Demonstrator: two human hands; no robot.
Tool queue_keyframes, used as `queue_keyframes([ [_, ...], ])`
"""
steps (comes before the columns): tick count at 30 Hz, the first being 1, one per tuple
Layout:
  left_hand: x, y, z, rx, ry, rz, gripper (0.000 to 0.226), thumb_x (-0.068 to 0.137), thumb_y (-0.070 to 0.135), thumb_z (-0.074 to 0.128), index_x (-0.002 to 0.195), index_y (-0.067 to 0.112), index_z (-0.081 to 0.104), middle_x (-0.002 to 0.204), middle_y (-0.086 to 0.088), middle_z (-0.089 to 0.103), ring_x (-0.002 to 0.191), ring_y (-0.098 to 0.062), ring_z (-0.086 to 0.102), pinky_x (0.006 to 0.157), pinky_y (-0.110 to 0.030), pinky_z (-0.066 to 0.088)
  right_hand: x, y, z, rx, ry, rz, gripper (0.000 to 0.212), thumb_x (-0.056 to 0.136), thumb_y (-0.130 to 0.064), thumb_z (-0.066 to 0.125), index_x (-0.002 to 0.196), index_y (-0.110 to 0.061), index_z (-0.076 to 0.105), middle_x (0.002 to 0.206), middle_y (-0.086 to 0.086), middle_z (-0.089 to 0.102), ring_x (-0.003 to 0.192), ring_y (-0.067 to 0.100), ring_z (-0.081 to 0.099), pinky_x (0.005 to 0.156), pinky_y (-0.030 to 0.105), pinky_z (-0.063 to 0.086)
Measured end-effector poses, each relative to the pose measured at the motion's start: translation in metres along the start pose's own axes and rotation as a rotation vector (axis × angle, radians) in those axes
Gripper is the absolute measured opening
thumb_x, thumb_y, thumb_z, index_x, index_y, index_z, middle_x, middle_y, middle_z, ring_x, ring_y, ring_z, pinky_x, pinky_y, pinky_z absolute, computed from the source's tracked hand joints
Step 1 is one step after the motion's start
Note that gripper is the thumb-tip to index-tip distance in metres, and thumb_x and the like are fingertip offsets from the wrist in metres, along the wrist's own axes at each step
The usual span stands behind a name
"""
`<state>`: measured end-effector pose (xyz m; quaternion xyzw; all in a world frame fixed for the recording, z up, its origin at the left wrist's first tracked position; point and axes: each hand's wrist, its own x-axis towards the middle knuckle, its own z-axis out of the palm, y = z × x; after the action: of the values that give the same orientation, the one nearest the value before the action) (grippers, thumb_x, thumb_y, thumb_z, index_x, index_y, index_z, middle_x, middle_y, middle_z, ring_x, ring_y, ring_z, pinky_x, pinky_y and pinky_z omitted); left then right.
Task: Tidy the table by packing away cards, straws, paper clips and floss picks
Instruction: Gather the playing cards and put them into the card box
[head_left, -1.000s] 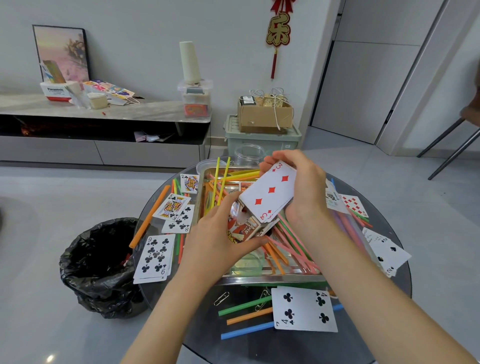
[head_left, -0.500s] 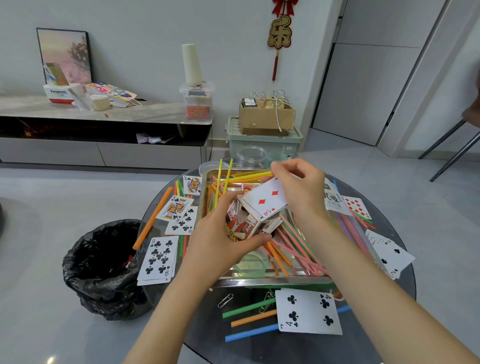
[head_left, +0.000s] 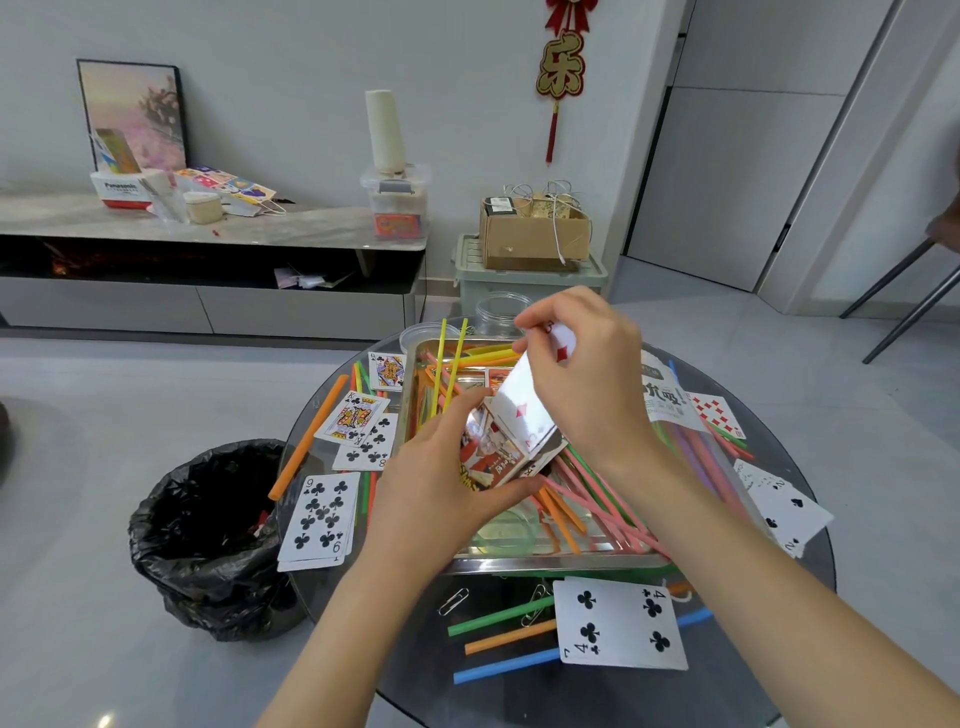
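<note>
Card-packing step, frame centre: our left hand (head_left: 436, 493) grips the card box (head_left: 491, 457); our right hand (head_left: 592, 379) pinches a diamond card (head_left: 524, 405) at its mouth. Next, presumably, we seat it fully.

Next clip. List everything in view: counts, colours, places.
table: one, dark glass, round
tray: one, silver, mid-table
card box: one, red and white, above the tray
diamond card: one, white, at the card box's mouth
loose cards: at least seven, white, on the table
straws: many, mixed colours, tray and table
paper clips: two, silver, table's near side
jar: one, clear, beyond the tray
bin: one, black bag, floor
left hand: grips the card box
right hand: fingers pinch the diamond card
</note>
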<state>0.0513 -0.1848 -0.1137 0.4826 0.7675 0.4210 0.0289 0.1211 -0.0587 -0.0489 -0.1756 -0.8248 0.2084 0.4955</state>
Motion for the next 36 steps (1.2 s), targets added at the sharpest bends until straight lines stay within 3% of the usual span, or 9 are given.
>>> queue_keyframes([
  [4, 0.0, 0.0, -0.001, -0.034, 0.021, -0.012, 0.078, 0.057, 0.073, 0.064, 0.126, 0.053, 0.033, 0.111, 0.026, 0.058, 0.093, -0.002, 0.057, 0.075, -0.025, 0.05, 0.004, 0.003, 0.002, 0.094, 0.031, 0.14, 0.02, 0.087, 0.001, 0.057, 0.079, -0.015, 0.066, 0.081, -0.012, 0.059, 0.07, 0.011, 0.069, 0.06, 0.023, 0.053],
  [8, -0.001, 0.0, 0.0, 0.019, 0.017, -0.007, 0.08, 0.06, 0.07, 0.067, 0.129, 0.049, 0.033, 0.116, 0.02, 0.059, 0.092, -0.004, 0.056, 0.072, -0.024, 0.048, -0.001, -0.001, 0.008, 0.037, 0.099, 0.015, 0.015, 0.087, 0.0, 0.056, 0.088, -0.012, 0.066, 0.082, -0.007, 0.063, 0.075, 0.011, 0.068, 0.066, 0.03, 0.056],
  [11, -0.001, 0.002, 0.002, 0.016, 0.051, -0.003, 0.078, 0.064, 0.067, 0.068, 0.13, 0.046, 0.033, 0.11, 0.016, 0.061, 0.085, -0.004, 0.056, 0.065, -0.019, 0.043, -0.008, -0.006, 0.013, 0.098, 0.207, 0.017, 0.018, 0.09, 0.001, 0.051, 0.097, -0.009, 0.064, 0.086, -0.003, 0.066, 0.077, 0.005, 0.066, 0.067, 0.022, 0.053],
  [14, 0.0, -0.001, 0.002, -0.023, 0.068, -0.017, 0.075, 0.062, 0.072, 0.063, 0.127, 0.047, 0.032, 0.1, 0.012, 0.065, 0.078, -0.011, 0.062, 0.068, -0.029, 0.052, -0.007, -0.006, 0.014, 0.166, 0.268, 0.1, 0.023, 0.091, 0.001, 0.046, 0.094, -0.008, 0.066, 0.086, 0.001, 0.067, 0.077, -0.002, 0.063, 0.067, 0.015, 0.049],
  [20, -0.001, -0.006, 0.001, 0.0, 0.079, -0.031, 0.075, 0.062, 0.075, 0.06, 0.126, 0.047, 0.033, 0.097, 0.012, 0.065, 0.077, -0.012, 0.064, 0.069, -0.035, 0.054, -0.02, -0.01, 0.004, 0.09, -0.205, 0.169, 0.036, 0.096, -0.009, 0.044, 0.129, -0.016, 0.055, 0.108, 0.009, 0.067, 0.076, 0.006, 0.053, 0.076, 0.025, 0.045],
  [26, 0.0, -0.005, 0.001, -0.005, 0.098, -0.053, 0.069, 0.064, 0.069, 0.063, 0.123, 0.044, 0.036, 0.101, 0.012, 0.064, 0.086, -0.01, 0.062, 0.072, -0.037, 0.053, -0.034, -0.004, 0.005, 0.081, -0.16, 0.14, 0.042, 0.102, -0.021, 0.033, 0.144, -0.018, 0.036, 0.073, 0.002, 0.057, 0.055, 0.004, 0.045, 0.05, 0.012, 0.03],
  [29, 0.0, -0.002, 0.001, 0.0, 0.096, -0.053, 0.071, 0.064, 0.07, 0.063, 0.124, 0.043, 0.037, 0.102, 0.013, 0.064, 0.084, -0.009, 0.062, 0.072, -0.036, 0.053, -0.033, -0.005, 0.002, 0.113, -0.156, 0.173, 0.037, 0.101, -0.017, 0.037, 0.139, -0.019, 0.038, 0.062, -0.002, 0.049, 0.052, 0.007, 0.049, 0.043, 0.014, 0.032],
  [33, 0.001, 0.0, 0.001, 0.056, 0.077, -0.028, 0.073, 0.062, 0.072, 0.061, 0.125, 0.045, 0.035, 0.103, 0.013, 0.063, 0.085, -0.01, 0.061, 0.071, -0.035, 0.053, -0.026, -0.005, -0.004, 0.062, -0.122, 0.167, 0.02, 0.095, -0.014, 0.05, 0.114, -0.02, 0.048, 0.068, -0.013, 0.046, 0.053, 0.002, 0.048, 0.049, 0.011, 0.028],
  [36, 0.001, 0.001, 0.0, 0.115, 0.074, -0.013, 0.075, 0.065, 0.066, 0.067, 0.129, 0.042, 0.037, 0.105, 0.011, 0.061, 0.087, -0.009, 0.057, 0.069, -0.028, 0.05, -0.023, -0.006, -0.009, 0.037, -0.092, 0.159, 0.015, 0.092, -0.016, 0.056, 0.097, -0.023, 0.044, 0.075, -0.013, 0.054, 0.055, 0.008, 0.055, 0.049, 0.02, 0.036],
])
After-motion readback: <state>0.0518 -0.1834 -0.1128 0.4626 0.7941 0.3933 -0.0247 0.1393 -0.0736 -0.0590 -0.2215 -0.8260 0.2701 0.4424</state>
